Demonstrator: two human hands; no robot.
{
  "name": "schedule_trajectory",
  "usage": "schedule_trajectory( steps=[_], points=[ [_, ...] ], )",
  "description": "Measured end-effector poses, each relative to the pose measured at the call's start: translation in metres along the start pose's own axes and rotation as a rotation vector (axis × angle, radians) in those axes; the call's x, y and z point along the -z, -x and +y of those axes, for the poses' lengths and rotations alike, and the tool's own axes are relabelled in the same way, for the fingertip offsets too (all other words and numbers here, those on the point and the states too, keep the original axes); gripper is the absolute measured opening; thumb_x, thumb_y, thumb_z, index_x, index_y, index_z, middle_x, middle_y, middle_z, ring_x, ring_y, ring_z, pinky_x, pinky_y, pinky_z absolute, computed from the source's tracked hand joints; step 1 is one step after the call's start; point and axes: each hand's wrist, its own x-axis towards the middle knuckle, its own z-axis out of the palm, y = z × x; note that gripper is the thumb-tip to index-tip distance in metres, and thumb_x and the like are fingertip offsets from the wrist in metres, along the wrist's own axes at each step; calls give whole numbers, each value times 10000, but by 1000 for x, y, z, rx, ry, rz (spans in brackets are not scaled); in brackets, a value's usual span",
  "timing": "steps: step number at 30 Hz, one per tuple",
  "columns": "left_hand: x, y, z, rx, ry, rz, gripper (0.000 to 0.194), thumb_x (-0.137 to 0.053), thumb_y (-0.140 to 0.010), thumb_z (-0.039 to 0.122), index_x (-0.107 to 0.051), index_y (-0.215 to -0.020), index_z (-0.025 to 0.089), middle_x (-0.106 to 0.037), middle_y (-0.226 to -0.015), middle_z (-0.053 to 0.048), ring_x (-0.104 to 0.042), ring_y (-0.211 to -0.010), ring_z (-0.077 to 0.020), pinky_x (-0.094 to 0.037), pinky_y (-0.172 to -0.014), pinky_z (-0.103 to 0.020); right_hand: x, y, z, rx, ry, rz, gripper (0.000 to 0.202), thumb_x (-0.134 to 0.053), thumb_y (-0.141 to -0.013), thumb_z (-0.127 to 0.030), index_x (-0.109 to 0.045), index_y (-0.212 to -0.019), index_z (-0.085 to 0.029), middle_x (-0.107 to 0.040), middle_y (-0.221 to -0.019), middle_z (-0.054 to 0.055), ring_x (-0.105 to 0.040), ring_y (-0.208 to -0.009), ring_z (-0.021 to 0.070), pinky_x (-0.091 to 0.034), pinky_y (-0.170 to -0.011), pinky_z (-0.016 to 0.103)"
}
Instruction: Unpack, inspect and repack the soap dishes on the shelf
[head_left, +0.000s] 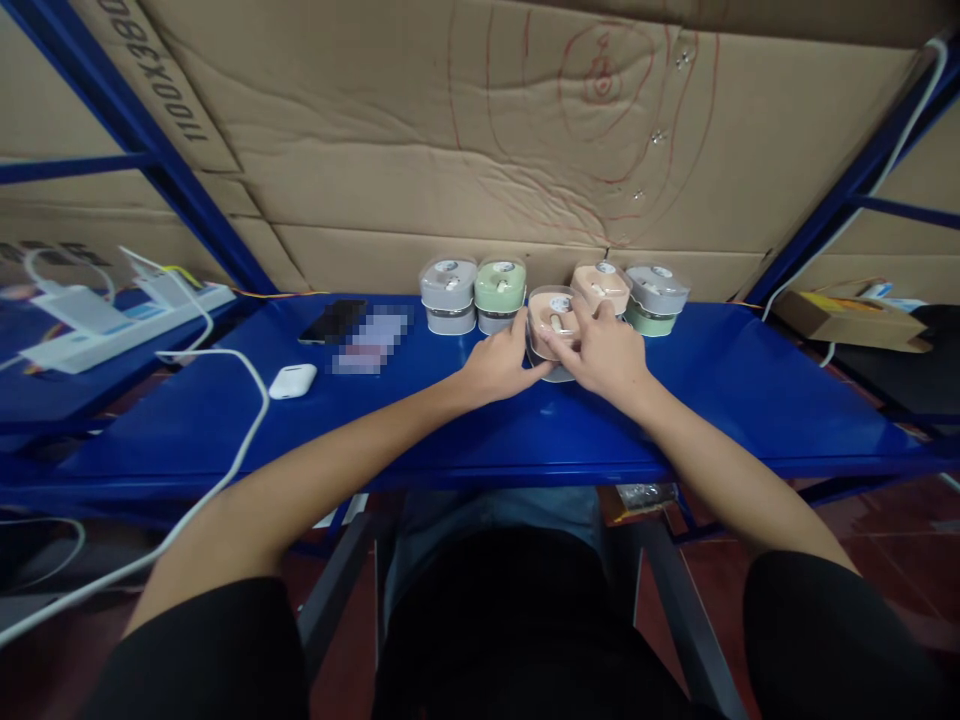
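A small pink box (550,325) with a clear lid sits on top of another, mostly hidden box near the middle of the blue shelf. My left hand (501,362) grips this stack from the left, its thumb along the front. From the right, my right hand (613,358) closes around it, fingers over the top edge and thumb at the front. Behind stand similar stacked boxes: a grey box (448,283) and a green box (501,286) at left, another pink box (602,287) and another grey box (658,288) at right.
A white earbud case (293,381), a dark phone (334,322) and a blurred-out item (370,340) lie on the blue shelf's left part. A white cable (259,420) hangs over the front edge. Cardboard (375,150) closes the back; a power strip (127,328) is far left.
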Motion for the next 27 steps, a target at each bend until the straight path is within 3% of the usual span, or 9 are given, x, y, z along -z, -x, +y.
schedule_trajectory(
  steps=[4,9,17,22,27],
  points=[
    [-4,-13,4,10,-51,8,871,-724,-1091,423,-303,-1748,37,-791,-1378,-309,-814,-1249,-475,-653,-1022,-553,-12,-11,8,5,-31,22,858,-365,-1139,-752,-475,-1702,-114,-638,-1509,342,-755,-1035,443,-537,-831,487],
    [-10,-25,8,56,-87,26,728,-661,-1121,287,-339,-1728,49,-808,-1324,-282,-826,-1213,-438,-653,-1022,-533,-20,-22,6,-36,-25,-19,833,-459,-1136,-630,-403,-1745,-63,-686,-1453,364,-759,-1064,470,-543,-826,494],
    [-17,-29,10,66,-126,105,468,-676,-1136,336,-544,-1492,63,-744,-1421,-303,-792,-1268,-441,-650,-1053,-538,-35,-34,16,-23,-37,-35,934,-511,-1092,-454,-155,-1853,-45,-731,-1422,357,-759,-1037,452,-528,-794,492],
    [-21,-36,5,15,-87,122,402,-658,-1108,235,-553,-1469,95,-706,-1469,-296,-754,-1333,-415,-638,-1100,-537,-36,-38,16,-62,-51,-63,844,-496,-1084,-372,-263,-1831,-54,-718,-1498,332,-765,-1121,443,-547,-889,523],
    [-28,-41,1,-51,-72,117,432,-607,-1096,225,-554,-1502,86,-695,-1478,-286,-723,-1376,-409,-626,-1143,-556,-33,-41,15,-86,-73,-100,773,-431,-1121,-351,-281,-1815,-46,-771,-1429,306,-781,-1148,445,-559,-919,538]
  ],
)
